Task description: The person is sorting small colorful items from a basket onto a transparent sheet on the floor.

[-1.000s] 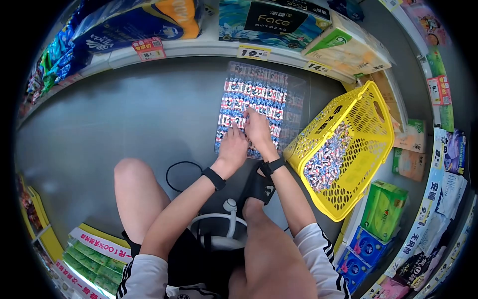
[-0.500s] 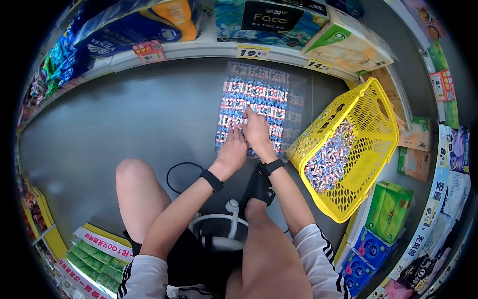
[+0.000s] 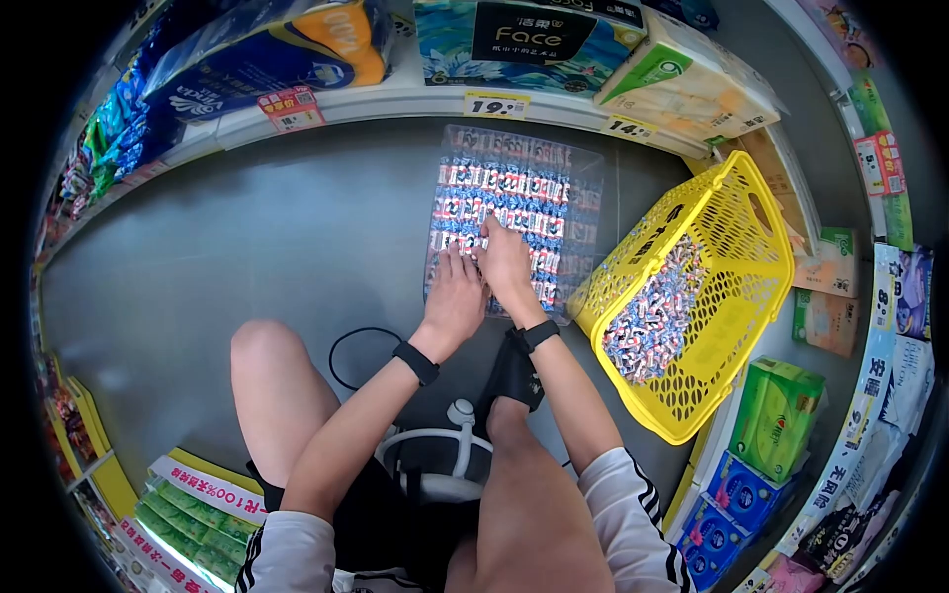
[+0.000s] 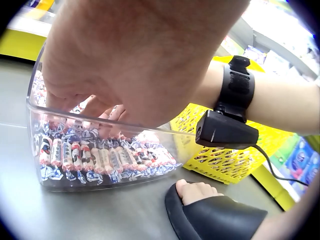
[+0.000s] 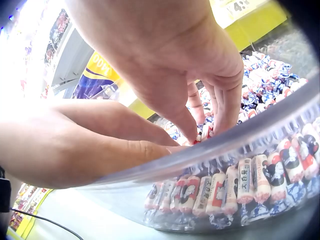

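A clear plastic box [image 3: 587, 203] on the floor holds rows of wrapped candies [image 3: 514, 183] in white, red and blue. Inside it, my right hand [image 3: 507, 265] is over the middle rows; in the right wrist view the thumb and fingers of that hand [image 5: 175, 60] pinch a candy [image 5: 205, 133]. Just left of it, my left hand [image 3: 458, 301] rests on the candies near the box's front, fingers extended side by side. The left wrist view shows this hand [image 4: 125, 60] reaching over the rim [image 4: 165, 131], its fingertips partly hidden.
A yellow basket [image 3: 733, 341] with a heap of loose candies stands tilted right of the box. Shelves with tissue packs [image 3: 539, 42] curve behind and to the right. A black cable [image 3: 341, 346], a white stool base [image 3: 462, 413] and a sandalled foot are in front of the box.
The left fingers have spread slightly and shifted a little to the left over the candies. My right hand has barely moved. The view has shifted slightly.
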The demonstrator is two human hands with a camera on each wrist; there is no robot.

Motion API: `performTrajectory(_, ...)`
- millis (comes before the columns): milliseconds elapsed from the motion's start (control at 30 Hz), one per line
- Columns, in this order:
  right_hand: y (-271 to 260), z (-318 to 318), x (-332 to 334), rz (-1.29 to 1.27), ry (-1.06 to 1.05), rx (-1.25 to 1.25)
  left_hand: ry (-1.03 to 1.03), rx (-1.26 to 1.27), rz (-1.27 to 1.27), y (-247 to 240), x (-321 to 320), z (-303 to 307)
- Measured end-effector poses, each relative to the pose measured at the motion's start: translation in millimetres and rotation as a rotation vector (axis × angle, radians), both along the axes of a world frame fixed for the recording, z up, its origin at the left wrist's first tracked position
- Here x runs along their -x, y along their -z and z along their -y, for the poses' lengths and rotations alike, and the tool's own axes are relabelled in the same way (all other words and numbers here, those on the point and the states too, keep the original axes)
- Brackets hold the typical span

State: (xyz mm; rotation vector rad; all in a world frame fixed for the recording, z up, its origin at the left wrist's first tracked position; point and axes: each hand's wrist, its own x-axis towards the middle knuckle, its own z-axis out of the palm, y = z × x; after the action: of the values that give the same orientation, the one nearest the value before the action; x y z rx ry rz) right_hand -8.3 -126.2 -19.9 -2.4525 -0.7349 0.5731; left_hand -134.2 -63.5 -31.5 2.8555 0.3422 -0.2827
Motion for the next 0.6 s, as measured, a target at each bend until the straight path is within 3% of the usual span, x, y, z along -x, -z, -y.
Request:
performTrajectory(367,6.1,0.8,3.6,0.012,0.043,-0.031,0.001,-0.013,0.025,8.4,0.3,2.1)
performTrajectory(600,-8.5,2.9,7.6,0.04,0.025,-0.016,-0.038,0.009,0.061,-11.5,-1.4,-4.9)
